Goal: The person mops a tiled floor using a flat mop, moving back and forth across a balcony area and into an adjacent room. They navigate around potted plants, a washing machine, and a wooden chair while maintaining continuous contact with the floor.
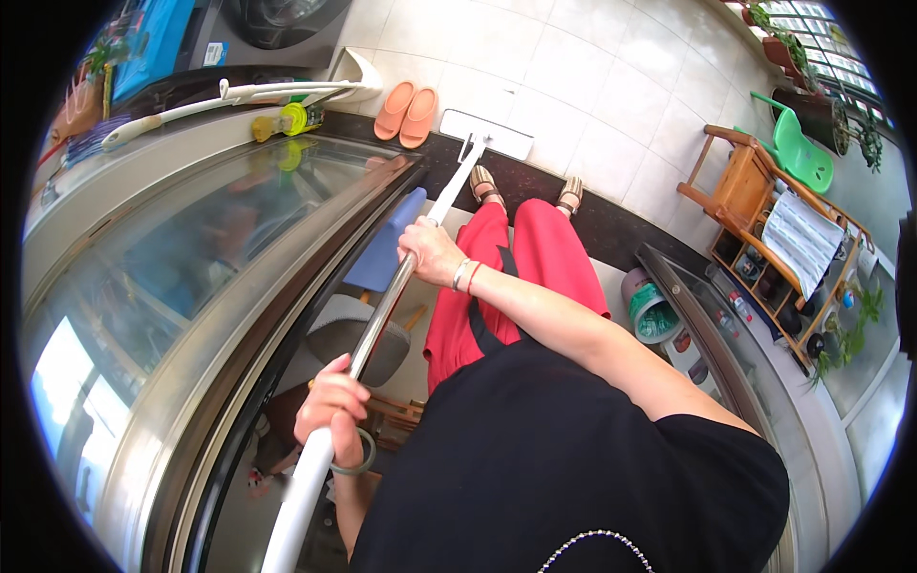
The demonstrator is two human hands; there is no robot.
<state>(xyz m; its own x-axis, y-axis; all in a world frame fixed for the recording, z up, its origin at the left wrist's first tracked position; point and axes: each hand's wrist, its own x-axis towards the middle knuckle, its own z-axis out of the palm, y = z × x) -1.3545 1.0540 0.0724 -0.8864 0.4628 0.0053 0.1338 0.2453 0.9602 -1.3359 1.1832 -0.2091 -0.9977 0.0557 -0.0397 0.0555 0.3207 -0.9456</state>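
Note:
A flat mop (385,306) with a white and silver pole runs from the lower left up to a white rectangular head (511,142). That head rests at the dark door sill, partly on the pale tiles. Halfway along the pole, my right hand (433,252) is wrapped round it. Lower down, my left hand (331,401) also curls round the pole, thumb side up. Just left of the mop head sits a pair of orange slippers (406,115). My feet, in striped footwear, stand on the sill below the mop head.
Glass sliding doors flank me, the left with a metal frame (277,277). A wooden chair (748,186) and a green plastic seat (800,153) stand at right, near a shelf. A washing machine (277,24) is far left. A bin (651,310) sits right of my legs.

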